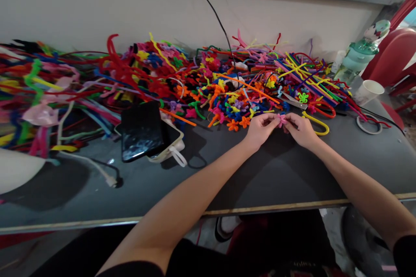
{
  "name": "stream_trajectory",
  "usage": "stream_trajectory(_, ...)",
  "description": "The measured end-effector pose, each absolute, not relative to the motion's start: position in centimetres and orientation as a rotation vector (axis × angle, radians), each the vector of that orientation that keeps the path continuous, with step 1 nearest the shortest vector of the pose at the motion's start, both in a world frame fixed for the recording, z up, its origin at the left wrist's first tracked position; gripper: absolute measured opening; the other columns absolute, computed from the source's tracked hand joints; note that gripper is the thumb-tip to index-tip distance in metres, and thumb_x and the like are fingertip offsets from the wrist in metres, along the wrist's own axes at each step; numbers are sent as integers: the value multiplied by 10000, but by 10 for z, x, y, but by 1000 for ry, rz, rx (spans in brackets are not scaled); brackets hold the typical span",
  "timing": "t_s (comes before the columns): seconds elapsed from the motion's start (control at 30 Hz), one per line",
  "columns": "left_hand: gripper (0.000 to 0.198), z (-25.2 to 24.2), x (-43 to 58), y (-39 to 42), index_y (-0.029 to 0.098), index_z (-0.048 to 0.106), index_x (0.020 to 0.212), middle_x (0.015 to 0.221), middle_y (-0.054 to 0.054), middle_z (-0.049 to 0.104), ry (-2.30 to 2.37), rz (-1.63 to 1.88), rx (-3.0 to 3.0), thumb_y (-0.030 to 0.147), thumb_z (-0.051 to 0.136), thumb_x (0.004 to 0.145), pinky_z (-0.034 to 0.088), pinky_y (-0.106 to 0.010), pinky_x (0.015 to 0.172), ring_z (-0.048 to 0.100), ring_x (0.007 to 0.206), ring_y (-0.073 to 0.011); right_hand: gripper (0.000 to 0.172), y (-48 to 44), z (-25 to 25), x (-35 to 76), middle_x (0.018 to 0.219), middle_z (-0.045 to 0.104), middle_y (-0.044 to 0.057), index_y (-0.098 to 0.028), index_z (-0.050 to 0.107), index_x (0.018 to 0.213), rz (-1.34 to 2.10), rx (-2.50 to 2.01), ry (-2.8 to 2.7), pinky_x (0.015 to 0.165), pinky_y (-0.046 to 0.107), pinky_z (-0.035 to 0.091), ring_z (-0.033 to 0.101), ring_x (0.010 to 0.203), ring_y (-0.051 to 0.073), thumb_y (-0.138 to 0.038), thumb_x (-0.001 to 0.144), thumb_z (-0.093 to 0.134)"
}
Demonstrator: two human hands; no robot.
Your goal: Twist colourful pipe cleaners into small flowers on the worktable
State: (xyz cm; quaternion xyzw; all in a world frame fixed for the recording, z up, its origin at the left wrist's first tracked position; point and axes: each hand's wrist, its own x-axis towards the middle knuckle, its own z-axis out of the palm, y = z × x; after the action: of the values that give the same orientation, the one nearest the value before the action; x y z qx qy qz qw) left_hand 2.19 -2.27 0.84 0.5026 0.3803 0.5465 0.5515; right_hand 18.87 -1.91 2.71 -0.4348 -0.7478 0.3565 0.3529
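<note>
Broadly, the middle of the frame is filled by a dark grey tabletop [276,173], backed by a pale wall [97,4] at the top. Its far side is covered by a tangled heap of coloured pipe cleaners [256,82]; a black smartphone [141,132] is seen left of centre. At the upper right, a paper cup [370,91] and a green-tinted bottle [355,58] are set near a red chair [393,56]. Right of centre, a small pink pipe-cleaner flower [281,120] is pinched by the left hand [262,129] and the right hand [300,129], thumbs and forefingers nearly closed around it.

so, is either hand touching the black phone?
No, the left hand and right hand pinch a pink flower, well apart from the black phone.
</note>
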Motion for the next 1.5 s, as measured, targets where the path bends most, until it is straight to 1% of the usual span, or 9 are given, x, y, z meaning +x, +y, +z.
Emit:
stream_trajectory(0.23,278,5,23,-24,161,689,693,682,-36,695,1016,1315,1266,426,760,733,510,-278,637,612,622,-132,148,-29,33,186,632,644,5,-199,607,749,662,-1322,-2024,597,259,331,499,537,115,-257,881,575)
stream_trajectory(0.3,266,6,21,-24,165,702,697,675,-33,694,1024,1314,1239,423,752,734,500,-272,620,601,611,-129,181,-28,30,186,646,645,12,-196,611,770,773,-1290,-1965,600,262,356,513,552,117,-317,897,566)
stream_trajectory(0.37,257,7,19,-21,174,729,745,690,-33,701,986,1317,1210,430,742,737,490,-264,611,600,621,-129,283,-24,26,185,652,630,12,-191,606,818,1001,-1189,-1824,581,260,386,523,557,117,-459,898,565)
stream_trajectory(0.47,305,7,13,-17,187,765,914,809,-52,731,911,1287,1283,418,763,716,472,-249,607,615,687,-138,468,-19,22,184,629,594,-7,-193,568,820,1283,-1036,-1612,525,248,390,510,536,104,-659,805,608)
stream_trajectory(0.53,369,6,10,-15,191,765,995,894,-65,737,911,1246,1408,405,791,696,440,-236,574,592,675,-127,523,-17,22,183,604,578,-20,-193,557,794,1373,-999,-1563,508,241,387,497,521,92,-707,744,647)
stream_trajectory(0.7,348,3,9,-14,195,771,838,799,-48,693,926,1310,1626,512,800,695,431,-257,589,553,665,-135,564,-19,26,181,579,577,-28,-185,579,765,1468,-987,-1577,509,237,400,495,508,81,-728,668,699)
stream_trajectory(0.87,365,2,12,-15,199,739,705,687,-27,641,913,1361,1620,562,775,715,440,-284,615,539,654,-146,562,-19,26,180,583,575,-23,-189,577,739,1478,-968,-1597,511,242,405,492,510,83,-735,672,690)
stream_trajectory(1.1,346,5,12,-19,192,719,654,671,-28,650,909,1355,1582,527,786,711,443,-285,596,549,635,-144,531,-18,28,181,595,561,-17,-187,574,722,1468,-913,-1671,518,248,404,479,516,85,-709,725,672)
stream_trajectory(1.5,270,1,11,-17,188,764,711,741,-45,700,909,1420,1634,454,806,719,454,-268,580,596,656,-140,559,-16,22,180,600,566,-23,-177,564,738,1483,-911,-1663,514,238,402,487,512,76,-725,710,671)
